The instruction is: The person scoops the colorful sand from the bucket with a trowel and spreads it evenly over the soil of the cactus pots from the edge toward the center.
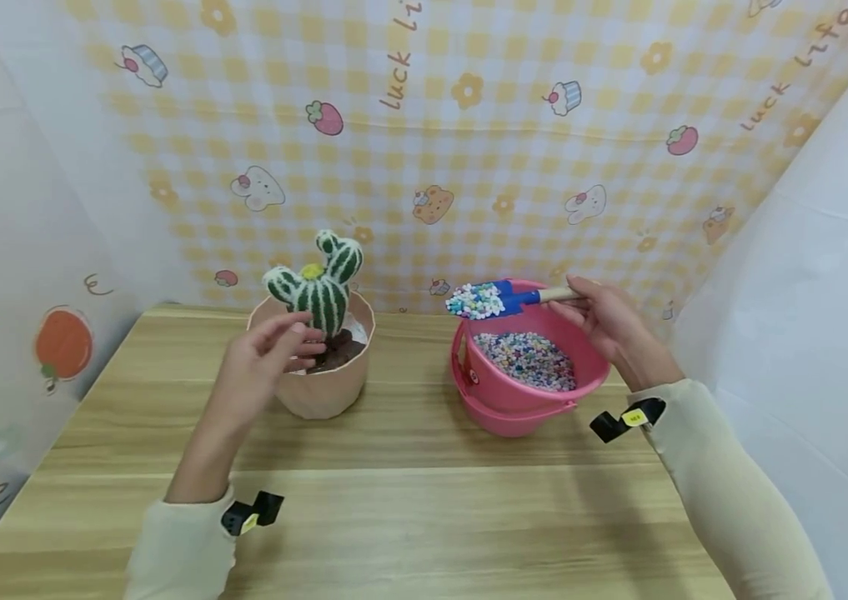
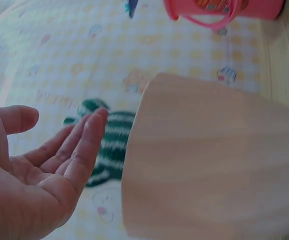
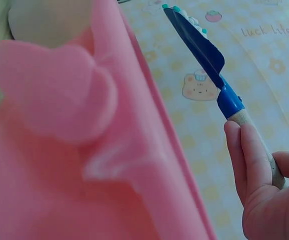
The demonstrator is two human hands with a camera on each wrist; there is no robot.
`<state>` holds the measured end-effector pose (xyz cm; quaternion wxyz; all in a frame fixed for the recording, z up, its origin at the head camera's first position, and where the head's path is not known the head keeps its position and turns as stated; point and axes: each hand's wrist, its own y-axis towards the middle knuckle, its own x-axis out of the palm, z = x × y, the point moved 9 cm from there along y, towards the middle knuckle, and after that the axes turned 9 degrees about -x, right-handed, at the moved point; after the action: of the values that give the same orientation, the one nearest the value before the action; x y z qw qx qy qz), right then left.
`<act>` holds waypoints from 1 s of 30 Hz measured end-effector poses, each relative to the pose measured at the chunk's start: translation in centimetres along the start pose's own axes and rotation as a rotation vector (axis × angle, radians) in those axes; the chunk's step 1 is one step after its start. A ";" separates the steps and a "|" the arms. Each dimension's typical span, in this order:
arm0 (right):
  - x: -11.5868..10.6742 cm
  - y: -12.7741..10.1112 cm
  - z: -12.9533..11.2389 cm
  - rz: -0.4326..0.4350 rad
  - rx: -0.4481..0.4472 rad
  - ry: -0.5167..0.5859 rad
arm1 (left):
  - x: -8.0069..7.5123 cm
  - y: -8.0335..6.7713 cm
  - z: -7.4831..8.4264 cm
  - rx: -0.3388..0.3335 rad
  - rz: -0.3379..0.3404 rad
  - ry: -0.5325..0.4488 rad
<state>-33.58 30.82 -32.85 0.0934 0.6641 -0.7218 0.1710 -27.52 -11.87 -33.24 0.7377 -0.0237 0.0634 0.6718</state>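
Note:
My right hand (image 1: 607, 321) grips the wooden handle of a small blue trowel (image 1: 519, 301), held above a pink bucket (image 1: 581, 342). White, teal and blue pebbles (image 1: 474, 301) are heaped on the blade, which juts past the bucket's left rim. Multicoloured pebbles (image 1: 529, 360) lie inside the bucket. At the left, a green-and-white knitted cactus (image 1: 322, 307) stands in a peach pot (image 1: 326, 392) with brown lumps and white material round its base. My left hand (image 2: 44, 185) is beside the cactus, fingers extended and thumb apart, grasping nothing; whether the fingertips touch it I cannot tell.
Both containers stand on a wooden table (image 1: 408, 517), with bare wood between them. Behind hangs a yellow checked cloth (image 1: 469, 167) with cartoon prints. White sheets (image 1: 821, 275) close off both sides. The bucket's pink handle (image 1: 499, 414) hangs down at its front.

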 end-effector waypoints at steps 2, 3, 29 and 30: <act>0.3 0.1 0.0 -0.003 -0.004 -0.010 | -1.9 -0.3 -0.1 0.011 0.096 -0.041; 0.5 0.1 0.1 -0.008 -0.006 -0.011 | -2.9 -0.5 -0.2 0.011 0.152 -0.065; 5.5 0.7 1.5 -0.033 0.002 -0.040 | -6.7 3.6 -7.7 -0.323 0.145 0.263; 5.7 0.7 1.6 -0.031 0.003 -0.047 | -6.7 3.6 -7.7 -0.318 0.148 0.275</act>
<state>-34.70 25.02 -32.34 0.0781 0.6792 -0.7132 0.1551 -32.16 -19.09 -39.81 0.6578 -0.2262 0.0582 0.7161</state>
